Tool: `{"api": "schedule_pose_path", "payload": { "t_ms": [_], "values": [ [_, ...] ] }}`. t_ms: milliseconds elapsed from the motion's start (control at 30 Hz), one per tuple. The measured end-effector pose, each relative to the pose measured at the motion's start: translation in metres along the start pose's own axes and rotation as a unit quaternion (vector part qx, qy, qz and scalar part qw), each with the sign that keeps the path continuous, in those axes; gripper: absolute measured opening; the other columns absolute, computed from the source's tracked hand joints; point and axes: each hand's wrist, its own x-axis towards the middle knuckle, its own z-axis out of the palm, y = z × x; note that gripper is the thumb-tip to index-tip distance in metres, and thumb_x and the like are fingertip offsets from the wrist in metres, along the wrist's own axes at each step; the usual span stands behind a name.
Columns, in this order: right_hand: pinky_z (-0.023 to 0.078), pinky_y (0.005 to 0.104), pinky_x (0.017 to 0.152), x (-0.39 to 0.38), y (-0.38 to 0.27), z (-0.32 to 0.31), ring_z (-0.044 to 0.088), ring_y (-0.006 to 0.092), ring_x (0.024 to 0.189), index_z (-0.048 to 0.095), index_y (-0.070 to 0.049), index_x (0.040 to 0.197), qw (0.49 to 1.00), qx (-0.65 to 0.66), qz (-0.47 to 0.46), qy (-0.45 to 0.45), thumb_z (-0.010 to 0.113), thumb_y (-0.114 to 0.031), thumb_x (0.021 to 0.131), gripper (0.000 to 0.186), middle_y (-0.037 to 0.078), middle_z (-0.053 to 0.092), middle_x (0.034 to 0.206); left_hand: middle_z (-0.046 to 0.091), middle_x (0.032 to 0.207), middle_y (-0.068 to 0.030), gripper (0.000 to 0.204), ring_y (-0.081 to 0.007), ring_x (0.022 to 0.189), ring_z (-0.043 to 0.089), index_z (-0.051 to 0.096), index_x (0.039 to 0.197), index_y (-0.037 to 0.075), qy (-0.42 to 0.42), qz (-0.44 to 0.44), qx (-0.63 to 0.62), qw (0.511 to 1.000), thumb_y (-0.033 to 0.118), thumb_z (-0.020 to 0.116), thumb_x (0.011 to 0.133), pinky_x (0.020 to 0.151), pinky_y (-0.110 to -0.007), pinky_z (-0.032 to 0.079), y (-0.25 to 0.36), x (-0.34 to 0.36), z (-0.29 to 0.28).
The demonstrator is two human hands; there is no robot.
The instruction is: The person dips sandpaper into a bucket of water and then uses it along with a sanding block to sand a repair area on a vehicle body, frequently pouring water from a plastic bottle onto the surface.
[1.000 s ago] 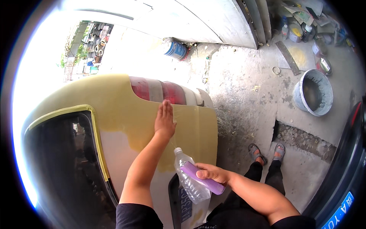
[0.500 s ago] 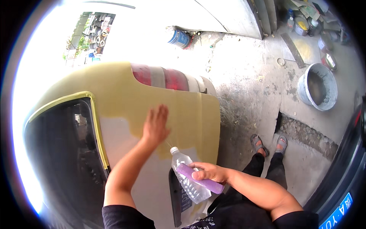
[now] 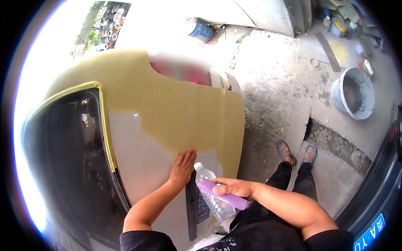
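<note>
My left hand lies flat on the car's rear panel, its fingers stretched out. The panel is pale grey with a broad mustard-yellow patch above the hand. In my right hand I grip a clear plastic bottle together with a long purple block, which looks like a sanding block. The bottle has a white cap and tilts up toward my left hand. A dark trim strip on the car runs beside the bottle. Yellow masking tape edges the dark window at left.
A red tail light sits beyond the panel, partly blurred. On the concrete floor stand a grey bucket at right and a blue pail farther off. A sunken strip lies past my feet. Another dark car borders the right.
My left hand has come down and nearer along the panel, toward the bottle cap. My right hand still holds the bottle and block, in nearly the same place. The view has shifted slightly.
</note>
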Motion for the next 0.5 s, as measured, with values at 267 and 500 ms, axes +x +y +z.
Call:
{"api": "schedule_pose_path", "payload": {
  "t_ms": [267, 500],
  "values": [
    [0.042, 0.0335, 0.099, 0.002, 0.001, 0.022, 0.050, 0.0186, 0.119, 0.035, 0.000, 0.145, 0.998, -0.041, -0.050, -0.013, 0.068, -0.059, 0.085, 0.090, 0.012, 0.050, 0.130, 0.021, 0.161, -0.0079, 0.085, -0.0239, 0.150, 0.013, 0.023, 0.154, 0.006, 0.039, -0.198, -0.177, 0.963, 0.056, 0.052, 0.091, 0.120, -0.049, 0.013, -0.096, -0.009, -0.020],
    [0.045, 0.0329, 0.095, -0.012, 0.003, 0.027, 0.054, 0.0183, 0.113, 0.037, -0.002, 0.144, 0.999, -0.029, -0.032, 0.002, 0.070, -0.059, 0.084, 0.089, 0.011, 0.055, 0.123, 0.014, 0.163, -0.0116, 0.080, -0.0286, 0.151, 0.006, 0.019, 0.154, 0.004, 0.009, -0.212, -0.078, 0.974, 0.053, 0.043, 0.096, 0.121, -0.048, 0.004, -0.071, 0.069, -0.024]
  ]
}}
